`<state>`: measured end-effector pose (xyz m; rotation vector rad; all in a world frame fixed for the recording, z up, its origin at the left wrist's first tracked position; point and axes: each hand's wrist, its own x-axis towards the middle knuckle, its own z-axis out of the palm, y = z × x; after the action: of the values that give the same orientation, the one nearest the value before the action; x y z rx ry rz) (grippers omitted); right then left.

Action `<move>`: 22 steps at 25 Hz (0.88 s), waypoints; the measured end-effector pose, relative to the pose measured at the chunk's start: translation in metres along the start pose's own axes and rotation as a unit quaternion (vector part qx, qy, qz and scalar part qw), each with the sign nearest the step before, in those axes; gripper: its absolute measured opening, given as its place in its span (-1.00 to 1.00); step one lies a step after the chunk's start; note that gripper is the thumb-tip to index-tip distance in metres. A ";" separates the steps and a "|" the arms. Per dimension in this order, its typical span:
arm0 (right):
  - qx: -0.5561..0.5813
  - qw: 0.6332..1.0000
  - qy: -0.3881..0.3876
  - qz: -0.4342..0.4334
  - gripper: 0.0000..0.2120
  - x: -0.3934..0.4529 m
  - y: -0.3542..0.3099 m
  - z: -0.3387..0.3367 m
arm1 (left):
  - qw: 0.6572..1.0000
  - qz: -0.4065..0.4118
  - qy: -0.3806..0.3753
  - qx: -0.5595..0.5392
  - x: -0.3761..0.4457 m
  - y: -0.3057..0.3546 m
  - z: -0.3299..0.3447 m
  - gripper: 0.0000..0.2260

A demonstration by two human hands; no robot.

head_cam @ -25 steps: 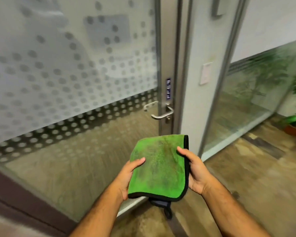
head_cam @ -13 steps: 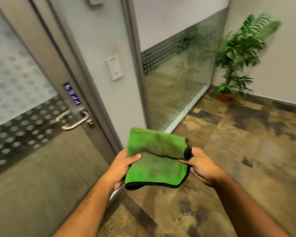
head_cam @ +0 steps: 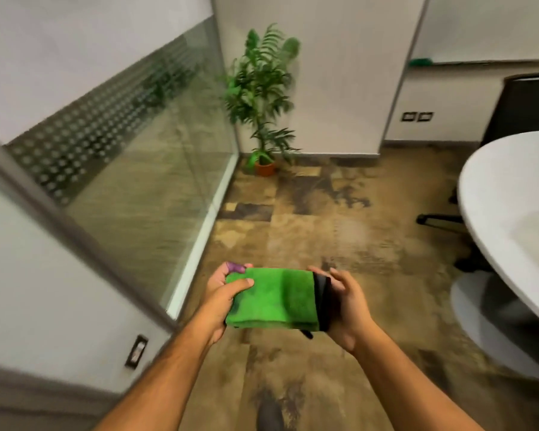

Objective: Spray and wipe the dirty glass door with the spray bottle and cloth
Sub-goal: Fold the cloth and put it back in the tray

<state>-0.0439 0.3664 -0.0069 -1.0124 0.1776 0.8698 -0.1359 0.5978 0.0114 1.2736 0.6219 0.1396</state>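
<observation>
A green cloth (head_cam: 274, 301) with a black edge is folded into a thick rectangle and held level in front of me. My left hand (head_cam: 223, 292) grips its left end, thumb on top. My right hand (head_cam: 344, 301) cups the right, black-edged end with its fingers spread along it. The glass door and its handle are out of view. Only a fixed glass wall panel (head_cam: 143, 188) with a dotted frosted band shows at the left. No spray bottle is visible.
A potted plant (head_cam: 263, 98) stands in the far corner. A white round table (head_cam: 514, 209) fills the right side, with a dark chair (head_cam: 523, 110) behind it. A wall socket (head_cam: 136, 351) sits low at the left. Mottled brown floor (head_cam: 324, 213) lies ahead.
My view has swung right, away from the door to the room's corner and table. The cloth went from open and flat to folded over into a smaller, thicker rectangle between both hands.
</observation>
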 end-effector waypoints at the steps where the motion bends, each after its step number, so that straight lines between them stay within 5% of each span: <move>1: -0.039 0.999 -0.015 0.009 -0.52 0.004 -0.010 -0.007 | 1.000 0.016 -0.010 0.015 0.022 0.009 0.017 -0.70; 4: -0.111 0.990 0.023 -0.079 -0.55 0.018 -0.044 -0.035 | 0.996 0.028 -0.082 0.012 0.086 0.028 0.069 -0.49; 8: -0.035 0.971 0.150 -0.184 -0.62 0.022 -0.092 -0.075 | 0.972 -0.070 -0.222 -0.034 0.133 0.019 0.143 -0.24; 10: -0.021 0.957 0.182 -0.227 -0.68 0.021 -0.117 -0.104 | 0.969 -0.055 -0.241 0.013 0.149 0.010 0.185 -0.12; 14: 0.012 0.936 0.235 -0.261 -0.82 0.025 -0.168 -0.167 | 0.970 -0.002 -0.235 0.063 0.180 0.003 0.273 -0.27; 18: 0.052 0.934 0.224 -0.274 -0.80 0.024 -0.228 -0.246 | 0.963 -0.084 -0.257 0.017 0.189 -0.007 0.371 -0.47; 22: 0.033 0.931 0.221 -0.287 -0.77 -0.001 -0.295 -0.336 | 0.933 -0.138 -0.322 0.079 0.180 -0.027 0.469 -0.47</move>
<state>0.2481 0.0281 0.0068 -1.1062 0.2706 0.0932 0.2445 0.2691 -0.0057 1.2752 0.2361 -0.5557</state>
